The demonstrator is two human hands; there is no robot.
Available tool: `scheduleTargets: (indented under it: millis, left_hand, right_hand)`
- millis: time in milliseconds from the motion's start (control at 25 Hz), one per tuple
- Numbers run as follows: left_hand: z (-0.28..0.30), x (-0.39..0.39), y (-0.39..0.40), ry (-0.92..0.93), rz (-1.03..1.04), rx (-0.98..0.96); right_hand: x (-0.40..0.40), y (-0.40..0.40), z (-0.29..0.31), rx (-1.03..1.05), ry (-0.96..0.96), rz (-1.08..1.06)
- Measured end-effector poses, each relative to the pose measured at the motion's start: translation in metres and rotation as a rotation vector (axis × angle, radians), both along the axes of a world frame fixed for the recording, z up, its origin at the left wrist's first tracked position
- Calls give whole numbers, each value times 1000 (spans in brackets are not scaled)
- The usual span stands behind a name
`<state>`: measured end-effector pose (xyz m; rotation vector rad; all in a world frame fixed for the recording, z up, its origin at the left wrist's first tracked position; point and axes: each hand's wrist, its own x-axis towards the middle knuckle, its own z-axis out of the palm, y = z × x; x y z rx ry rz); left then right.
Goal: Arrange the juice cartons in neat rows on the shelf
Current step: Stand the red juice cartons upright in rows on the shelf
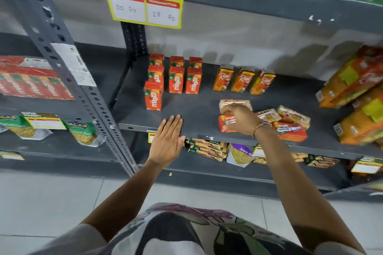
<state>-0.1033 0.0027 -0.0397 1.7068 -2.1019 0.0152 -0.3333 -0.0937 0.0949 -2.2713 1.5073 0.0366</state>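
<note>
I'm pinching a fallen carton [228, 122] with my right hand [241, 119], grip seemingly shallow; left hand [167, 141] spread flat. Risking a slip, toppling the loose pile [286, 122].

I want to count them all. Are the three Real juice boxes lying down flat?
No, the three Real juice boxes stand upright in a row at the back of the shelf.

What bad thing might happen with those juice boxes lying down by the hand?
1. The right hand is on a heap of lying cartons close to the shelf's front edge; pulling one out might nudge another off onto the floor.
2. The standing Maaza cartons stand close together, so bumping the front one while adding more might topple several.
3. The left hand is open and flat, not steadying anything.
</note>
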Motion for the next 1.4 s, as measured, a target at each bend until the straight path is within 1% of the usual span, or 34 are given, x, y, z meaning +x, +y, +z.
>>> scheduleTargets:
  millis: [80,200,280,400,480,560,720,840,960,1040,1160,1240,1400]
  left_hand:
    - [7,-1,-13,-48,64,17]
    - [9,5,-22,-76,159,34]
    - [9,-1,-22,-59,177,52]
    - [8,-4,-21,-62,209,41]
    - [9,-5,-20,-84,210,33]
    - [9,-3,-17,-97,205,44]
    - [5,21,-3,-86,230,35]
    - [4,62,10,-72,269,24]
    - [10,98,14,-52,294,36]
    - [16,112,8,-44,281,47]
    - [19,133,-1,-35,226,34]
    - [14,142,-3,-36,194,21]
    - [6,146,-5,27,181,19]
  right_hand:
    - [4,0,-17,-58,95,66]
    - [13,-4,-32,-211,130,113]
    - [6,-6,-41,-237,139,114]
    - [3,-8,-38,-223,82,140]
    - [4,-6,-34,-205,26,152]
    - [9,-1,-32,-229,-66,103]
    - [38,8,-23,-300,-432,-82]
    - [68,13,-16,-372,-639,-213]
    - [99,19,-15,-333,-840,-365]
    - [122,19,-19,-337,-909,-414]
    - [159,15,-28,-317,-953,-471]
    - [178,10,-35,-340,-963,-496]
    - [198,6,-49,-387,-933,-547]
